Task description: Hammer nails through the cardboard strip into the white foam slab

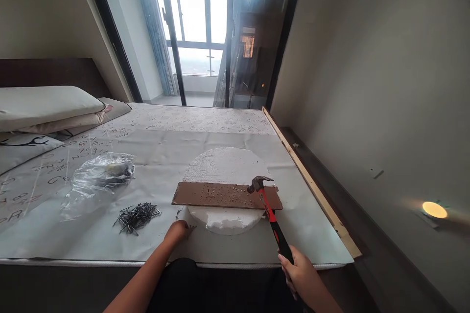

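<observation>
**Right hand (295, 271) clenching claw hammer (261, 187), left hand (176, 231) resting by brown strip (191, 194)**

My right fingers are wrapping the hammer's black grip, and its head is hanging over the right end of the strip; I can't tell if they're touching. The strip is lying across a white foam disc (223, 166) on a printed sheet (312, 234) over the bed (91, 263). My left fingers are curling down just beside its near edge; can't tell if they're pinching anything. Black nails (136, 217) are heaped left of that hand, near a clear plastic bag (99, 183).

Risks: an off-centre blow could shift the strip, as it looks unfixed and overhangs the foam. A swing landing near the edge could catch my left fingers.
</observation>
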The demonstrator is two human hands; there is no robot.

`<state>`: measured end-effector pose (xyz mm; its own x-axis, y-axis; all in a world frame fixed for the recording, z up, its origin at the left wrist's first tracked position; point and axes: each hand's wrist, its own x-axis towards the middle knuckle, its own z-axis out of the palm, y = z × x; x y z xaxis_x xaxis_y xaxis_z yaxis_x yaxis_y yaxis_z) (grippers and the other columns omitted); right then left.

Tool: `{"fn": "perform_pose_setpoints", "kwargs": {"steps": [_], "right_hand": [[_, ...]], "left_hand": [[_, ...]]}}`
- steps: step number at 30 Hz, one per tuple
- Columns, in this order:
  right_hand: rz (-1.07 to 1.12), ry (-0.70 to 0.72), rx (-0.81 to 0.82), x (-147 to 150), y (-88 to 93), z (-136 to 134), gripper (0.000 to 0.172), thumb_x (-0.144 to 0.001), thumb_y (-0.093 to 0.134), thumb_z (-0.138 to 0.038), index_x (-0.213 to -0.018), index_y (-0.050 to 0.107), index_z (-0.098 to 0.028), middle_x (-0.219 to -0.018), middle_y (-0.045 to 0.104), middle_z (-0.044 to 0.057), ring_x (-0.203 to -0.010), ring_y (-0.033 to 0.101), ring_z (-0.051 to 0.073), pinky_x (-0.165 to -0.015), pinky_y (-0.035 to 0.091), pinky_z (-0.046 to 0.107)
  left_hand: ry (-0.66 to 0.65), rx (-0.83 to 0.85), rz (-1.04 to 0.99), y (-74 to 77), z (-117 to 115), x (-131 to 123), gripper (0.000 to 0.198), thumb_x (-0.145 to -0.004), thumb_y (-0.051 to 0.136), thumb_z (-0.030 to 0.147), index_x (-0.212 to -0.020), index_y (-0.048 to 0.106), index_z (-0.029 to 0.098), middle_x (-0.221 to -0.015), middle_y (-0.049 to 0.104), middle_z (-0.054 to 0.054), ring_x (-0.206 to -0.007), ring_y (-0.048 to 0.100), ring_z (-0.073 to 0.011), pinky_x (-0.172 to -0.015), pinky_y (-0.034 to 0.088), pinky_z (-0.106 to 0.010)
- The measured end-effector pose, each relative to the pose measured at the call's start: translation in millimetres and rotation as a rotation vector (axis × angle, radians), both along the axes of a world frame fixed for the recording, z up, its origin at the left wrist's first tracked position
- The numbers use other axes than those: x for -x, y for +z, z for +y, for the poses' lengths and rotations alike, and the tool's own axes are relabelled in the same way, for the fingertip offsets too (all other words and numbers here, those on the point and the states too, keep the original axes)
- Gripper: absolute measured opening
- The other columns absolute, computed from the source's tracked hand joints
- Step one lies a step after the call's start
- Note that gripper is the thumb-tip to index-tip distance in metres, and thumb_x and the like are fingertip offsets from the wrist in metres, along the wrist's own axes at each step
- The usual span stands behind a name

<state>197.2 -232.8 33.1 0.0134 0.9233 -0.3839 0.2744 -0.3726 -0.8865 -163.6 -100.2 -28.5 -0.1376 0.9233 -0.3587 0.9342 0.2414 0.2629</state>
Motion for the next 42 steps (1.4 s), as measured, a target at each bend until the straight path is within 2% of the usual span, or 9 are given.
{"fn": "perform_pose_setpoints", "kwargs": {"steps": [5, 8, 10, 13, 18, 21, 27, 34, 42], "right_hand": [[0.035, -0.042, 0.007, -5, 10.1, -3, 0.023, -0.076, 0.039, -0.042, -0.081, 0.041, -0.019, -0.045, 0.03, -0.012, -0.028, 0.028, 0.005, -0.026, 0.027, 0.017], [0.056, -0.045, 0.012, -9, 11.5, -4, 0.025, -0.077, 0.037, -0.042, -0.086, 0.04, -0.019, -0.047, 0.031, -0.011, -0.029, 0.028, 0.005, -0.026, 0.028, 0.017], [0.058, -0.053, 0.014, -12, 12.1, -4, 0.025, -0.078, 0.037, -0.042, -0.088, 0.04, -0.019, -0.049, 0.031, -0.011, -0.03, 0.029, 0.005, -0.027, 0.029, 0.017], [0.052, -0.063, 0.011, -15, 15.2, -3, 0.024, -0.078, 0.037, -0.042, -0.087, 0.039, -0.019, -0.049, 0.03, -0.011, -0.03, 0.029, 0.005, -0.027, 0.029, 0.017], [0.04, -0.028, -0.013, -18, 25.3, 0, 0.024, -0.078, 0.037, -0.042, -0.085, 0.041, -0.019, -0.048, 0.031, -0.011, -0.029, 0.029, 0.006, -0.027, 0.029, 0.018], [0.021, -0.008, -0.033, -20, 29.2, 3, 0.028, -0.078, 0.038, -0.043, -0.088, 0.044, -0.018, -0.047, 0.032, -0.01, -0.029, 0.029, 0.006, -0.027, 0.028, 0.018], [-0.074, 0.007, -0.031, -30, 29.6, 5, 0.037, -0.077, 0.043, -0.048, -0.095, 0.054, -0.017, -0.043, 0.038, -0.007, -0.034, 0.04, 0.01, -0.037, 0.036, 0.021], [-0.126, -0.003, -0.081, -36, 28.4, 8, 0.04, -0.078, 0.043, -0.047, -0.103, 0.057, -0.018, -0.046, 0.047, -0.002, -0.044, 0.051, 0.016, -0.047, 0.044, 0.024], [-0.139, 0.031, -0.075, -34, 27.5, 12, 0.042, -0.078, 0.046, -0.045, -0.106, 0.058, -0.016, -0.043, 0.047, -0.002, -0.048, 0.055, 0.018, -0.052, 0.046, 0.027]], "left_hand": [[0.05, -0.152, -0.099, 24.6, -4, 6, 0.009, -0.063, 0.049, 0.021, -0.055, 0.05, 0.018, -0.059, 0.057, -0.002, -0.066, 0.055, -0.0178, -0.057, 0.033, -0.024], [0.124, -0.174, -0.371, 47.1, -17, -2, 0.012, -0.061, 0.052, 0.027, -0.056, 0.046, 0.018, -0.048, 0.047, 0.004, -0.05, 0.048, -0.0126, -0.049, 0.031, -0.022], [0.126, -0.09, -0.653, 64.5, -25, -18, 0.018, -0.062, 0.054, 0.035, -0.061, 0.046, 0.018, -0.047, 0.044, 0.006, -0.042, 0.042, -0.0097, -0.044, 0.03, -0.021], [-0.008, -0.074, -0.996, 91.0, -26, -52, 0.026, -0.061, 0.061, 0.039, -0.07, 0.048, 0.018, -0.054, 0.05, 0.004, -0.046, 0.046, -0.0092, -0.046, 0.036, -0.022], [-0.185, -0.303, -1.016, 115.0, 10, -117, 0.022, -0.067, 0.06, 0.034, -0.08, 0.051, 0.018, -0.066, 0.058, 0.0, -0.057, 0.054, -0.0107, -0.056, 0.045, -0.024], [-0.216, -0.475, -0.807, 111.3, 42, -153, 0.017, -0.068, 0.06, 0.028, -0.082, 0.055, 0.02, -0.074, 0.064, -0.001, -0.068, 0.059, -0.0124, -0.063, 0.046, -0.023], [-0.233, -0.544, -0.563, 83.5, 82, -198, 0.012, -0.072, 0.057, 0.022, -0.079, 0.067, 0.021, -0.078, 0.069, -0.002, -0.072, 0.062, -0.0143, -0.068, 0.045, -0.024], [-0.236, -0.558, -0.542, 52.6, 92, -198, 0.016, -0.076, 0.055, 0.026, -0.081, 0.069, 0.02, -0.083, 0.07, -0.004, -0.076, 0.061, -0.0153, -0.069, 0.044, -0.025], [-0.203, -0.536, -0.564, 46.6, 92, -199, 0.016, -0.076, 0.055, 0.027, -0.081, 0.069, 0.021, -0.08, 0.07, -0.001, -0.074, 0.061, -0.0147, -0.068, 0.042, -0.025]]}}
